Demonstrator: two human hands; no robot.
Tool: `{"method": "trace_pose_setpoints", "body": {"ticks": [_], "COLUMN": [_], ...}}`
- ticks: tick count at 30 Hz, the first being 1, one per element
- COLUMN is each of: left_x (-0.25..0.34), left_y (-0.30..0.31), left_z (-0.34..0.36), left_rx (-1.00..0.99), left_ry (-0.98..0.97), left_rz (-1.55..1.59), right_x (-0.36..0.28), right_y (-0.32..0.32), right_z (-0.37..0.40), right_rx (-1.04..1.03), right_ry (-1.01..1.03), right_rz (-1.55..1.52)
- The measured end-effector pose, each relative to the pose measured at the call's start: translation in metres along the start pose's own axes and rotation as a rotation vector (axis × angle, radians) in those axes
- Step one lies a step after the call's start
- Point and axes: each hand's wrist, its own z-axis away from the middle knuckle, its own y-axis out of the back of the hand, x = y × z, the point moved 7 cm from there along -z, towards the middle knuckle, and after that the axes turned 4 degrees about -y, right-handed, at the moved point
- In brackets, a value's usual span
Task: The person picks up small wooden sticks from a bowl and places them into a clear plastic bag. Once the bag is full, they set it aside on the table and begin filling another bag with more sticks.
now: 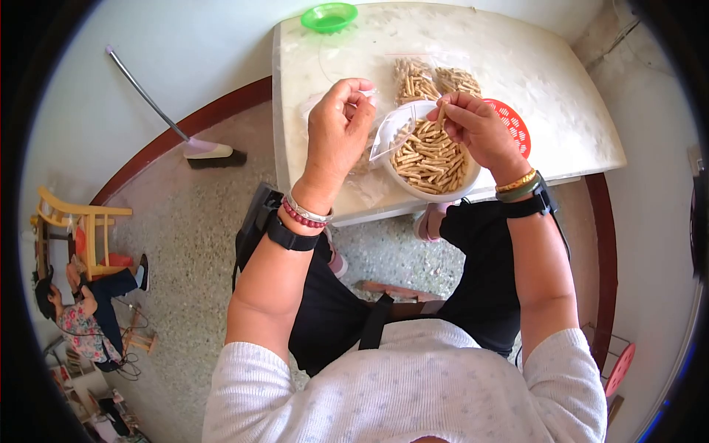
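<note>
On the worktop [517, 66], the white bowl [443, 198] at the near edge is full of thin biscuit sticks [428, 159], which look light, stiff and easy to snap, so a soft pinch near one end seems best. At its 10 o'clock the left hand [336, 133] has its grip pressed together on the edge of a clear bag [385, 136], thin and slippery. At 1 o'clock the right hand [480, 129] pinches a few sticks in its grip.

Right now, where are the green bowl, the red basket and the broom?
Round green plastic bowl [329, 16]: head view, its bare inside.
Round red plastic mesh basket [515, 127]: head view, its grid surface.
Long-handled broom [209, 153]: head view, its brush head.
</note>
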Motion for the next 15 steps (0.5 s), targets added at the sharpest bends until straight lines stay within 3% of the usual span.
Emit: {"method": "trace_pose_setpoints", "body": {"ticks": [2,7,15], "left_x": [0.004,0.015,0.033], "left_y": [-0.006,-0.016,-0.029], "left_z": [0.002,0.009,0.018], "left_rx": [-0.031,-0.136,-0.194], "left_ry": [-0.064,-0.045,-0.176], "left_rz": [0.066,0.049,0.084], "right_x": [-0.009,-0.023,-0.024], "right_y": [-0.011,-0.021,-0.042], "right_z": [0.006,0.012,0.015], "right_rx": [-0.116,-0.313,-0.393], "right_ry": [0.026,0.107,0.082], "right_rz": [-0.284,-0.565,-0.7]}}
